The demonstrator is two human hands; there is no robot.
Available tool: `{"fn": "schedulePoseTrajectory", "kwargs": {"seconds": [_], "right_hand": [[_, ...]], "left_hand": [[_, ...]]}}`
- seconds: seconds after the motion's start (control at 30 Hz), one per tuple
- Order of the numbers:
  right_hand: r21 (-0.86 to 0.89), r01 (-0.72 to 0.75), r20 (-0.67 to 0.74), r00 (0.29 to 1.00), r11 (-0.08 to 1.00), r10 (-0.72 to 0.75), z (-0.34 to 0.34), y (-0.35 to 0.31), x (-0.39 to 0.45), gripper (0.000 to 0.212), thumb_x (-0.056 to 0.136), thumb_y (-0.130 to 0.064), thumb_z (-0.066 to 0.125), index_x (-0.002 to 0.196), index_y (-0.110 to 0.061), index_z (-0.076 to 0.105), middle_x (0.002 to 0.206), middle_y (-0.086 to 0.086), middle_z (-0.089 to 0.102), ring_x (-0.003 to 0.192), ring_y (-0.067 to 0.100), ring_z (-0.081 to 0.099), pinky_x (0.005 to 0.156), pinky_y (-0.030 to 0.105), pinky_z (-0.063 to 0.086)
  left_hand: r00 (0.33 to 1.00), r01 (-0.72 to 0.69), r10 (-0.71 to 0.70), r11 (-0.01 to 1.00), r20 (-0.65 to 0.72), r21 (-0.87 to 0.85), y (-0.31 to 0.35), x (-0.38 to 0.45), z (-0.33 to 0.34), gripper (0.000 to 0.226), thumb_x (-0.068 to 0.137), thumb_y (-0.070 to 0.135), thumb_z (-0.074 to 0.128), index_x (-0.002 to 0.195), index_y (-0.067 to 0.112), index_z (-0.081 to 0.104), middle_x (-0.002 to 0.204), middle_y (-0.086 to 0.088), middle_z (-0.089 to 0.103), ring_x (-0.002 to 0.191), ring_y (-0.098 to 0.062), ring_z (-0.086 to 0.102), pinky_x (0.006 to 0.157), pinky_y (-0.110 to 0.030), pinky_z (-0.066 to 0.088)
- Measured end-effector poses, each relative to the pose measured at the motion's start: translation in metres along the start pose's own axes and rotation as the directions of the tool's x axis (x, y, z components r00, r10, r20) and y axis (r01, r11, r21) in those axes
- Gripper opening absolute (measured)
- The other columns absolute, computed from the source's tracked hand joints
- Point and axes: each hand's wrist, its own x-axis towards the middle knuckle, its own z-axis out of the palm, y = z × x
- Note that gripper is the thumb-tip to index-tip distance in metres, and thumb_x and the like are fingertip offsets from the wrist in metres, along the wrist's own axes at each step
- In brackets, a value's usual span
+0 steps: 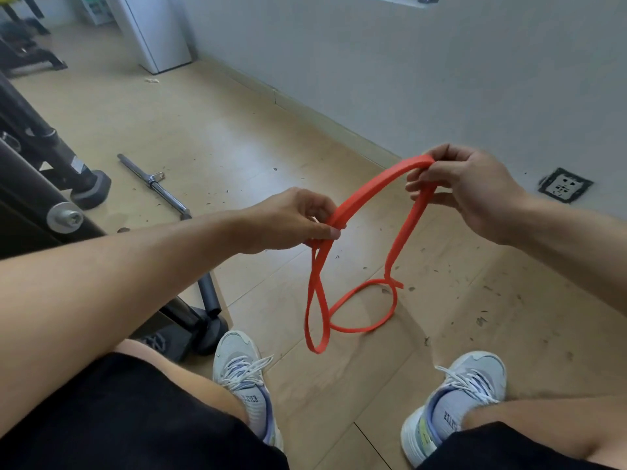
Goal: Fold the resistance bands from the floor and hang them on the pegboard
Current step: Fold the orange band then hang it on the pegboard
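Viewpoint: we look down past our own arms at a wooden floor (237, 137), black shorts and grey-white trainers at the bottom edge.
Band: we hold an orange resistance band (373, 184) in the air between both hands, at about the centre of the view; it arches from 9 o'clock up to 2 o'clock.
Left hand: our left hand (288, 218) pinches doubled strands of the band, fingers and thumb curled tight around them; below it a long narrow loop hangs towards 6 o'clock.
Right hand: our right hand (475, 191), at 2 o'clock from the left, grips the band's upper bend, fingertips curled over it.
Hanging part: from the right hand a strand drops down and curls into a round loop; we cannot tell if it touches the floor.
Floor items: a metal bar (152, 184) lies at 10 o'clock, near black gym equipment (51, 157) along the left edge.
Wall: a grey wall (407, 62) runs across the top right, with a socket (565, 184) at 3 o'clock.
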Motion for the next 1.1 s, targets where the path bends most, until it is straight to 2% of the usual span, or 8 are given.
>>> {"fn": "schedulePoseTrajectory", "kwargs": {"seconds": [0.07, 0.13, 0.2, 0.37, 0.57, 0.7, 0.9, 1.1], "right_hand": [[-0.283, -0.042, 0.061, 0.996, 0.958, 0.061, -0.003, 0.009, 0.002, 0.017, 0.092, 0.0, 0.063, 0.087, -0.015, 0.065, 0.092, 0.01, 0.073, 0.096, 0.031, 0.071, 0.101, 0.056, 0.053], [-0.57, -0.023, 0.179, 0.972, 0.821, 0.152, -0.002, 0.016, -0.003, 0.011, 0.091, -0.009, 0.072, 0.095, -0.017, 0.066, 0.098, 0.013, 0.071, 0.101, 0.033, 0.07, 0.096, 0.05, 0.056], [-0.677, 0.046, 0.269, 0.945, 0.735, 0.188, 0.005, 0.018, -0.011, 0.019, 0.088, -0.02, 0.079, 0.101, -0.02, 0.065, 0.092, 0.009, 0.07, 0.09, 0.026, 0.073, 0.082, 0.039, 0.06], [-0.565, 0.202, 0.359, 0.933, 0.8, 0.018, 0.022, 0.008, -0.018, 0.029, 0.082, -0.031, 0.083, 0.102, -0.021, 0.065, 0.072, 0.0, 0.066, 0.062, 0.007, 0.067, 0.064, 0.023, 0.058], [-0.465, 0.288, 0.323, 0.936, 0.837, -0.143, 0.019, 0.001, -0.019, 0.023, 0.081, -0.036, 0.077, 0.094, -0.017, 0.073, 0.049, -0.017, 0.052, 0.047, 0.001, 0.044, 0.046, 0.01, 0.035], [-0.449, 0.302, 0.289, 0.94, 0.841, -0.183, 0.017, 0.0, -0.017, 0.023, 0.084, -0.041, 0.073, 0.092, -0.019, 0.074, 0.051, -0.017, 0.052, 0.048, 0.001, 0.043, 0.047, 0.012, 0.036], [-0.432, 0.246, 0.304, 0.946, 0.868, -0.117, 0.01, 0.004, -0.016, 0.035, 0.082, -0.045, 0.068, 0.095, -0.013, 0.072, 0.068, -0.004, 0.06, 0.056, 0.005, 0.053, 0.054, 0.021, 0.046], [-0.398, 0.287, 0.327, 0.932, 0.871, -0.158, 0.007, 0.009, -0.011, 0.025, 0.089, -0.042, 0.068, 0.106, -0.024, 0.071, 0.059, -0.011, 0.047, 0.056, 0.008, 0.043, 0.055, 0.024, 0.039]], "left_hand": [[1.0, -0.004, 0.004, 0.996, 0.001, -0.084, 0.003, 0.0, 0.001, 0.012, 0.097, 0.009, 0.063, 0.108, 0.006, 0.068, 0.103, -0.012, 0.071, 0.095, -0.027, 0.075, 0.092, -0.04, 0.06], [1.0, -0.006, 0.008, 0.987, 0.013, -0.16, 0.007, 0.001, 0.004, 0.012, 0.098, 0.007, 0.061, 0.109, 0.006, 0.067, 0.101, -0.01, 0.069, 0.095, -0.026, 0.075, 0.094, -0.043, 0.059], [0.999, 0.002, 0.01, 0.979, 0.054, -0.204, 0.01, 0.0, 0.006, 0.015, 0.099, 0.005, 0.059, 0.112, 0.004, 0.066, 0.101, -0.01, 0.069, 0.096, -0.026, 0.074, 0.095, -0.043, 0.059], [0.989, 0.046, -0.012, 0.973, 0.149, -0.225, 0.011, 0.001, 0.012, 0.022, 0.1, 0.005, 0.058, 0.121, 0.002, 0.064, 0.101, -0.01, 0.068, 0.097, -0.025, 0.072, 0.099, -0.045, 0.056], [0.981, 0.062, -0.029, 0.984, 0.189, -0.17, 0.006, -0.001, 0.011, 0.024, 0.095, 0.003, 0.065, 0.119, 0.006, 0.063, 0.094, -0.005, 0.068, 0.091, -0.019, 0.07, 0.097, -0.043, 0.057], [0.991, 0.018, -0.004, 0.995, 0.135, -0.103, 0.005, -0.001, 0.012, 0.035, 0.089, -0.003, 0.07, 0.121, 0.009, 0.064, 0.092, -0.005, 0.071, 0.087, -0.019, 0.072, 0.086, -0.033, 0.061], [0.991, 0.023, 0.0, 0.986, 0.137, -0.164, 0.003, -0.001, 0.012, 0.034, 0.096, -0.002, 0.061, 0.127, 0.011, 0.066, 0.116, -0.005, 0.075, 0.103, -0.024, 0.074, 0.088, -0.035, 0.061], [0.981, 0.048, -0.012, 0.982, 0.192, -0.182, 0.0, 0.002, 0.013, 0.035, 0.101, 0.0, 0.052, 0.134, 0.008, 0.062, 0.125, -0.002, 0.073, 0.108, -0.021, 0.073, 0.089, -0.034, 0.061]]}}
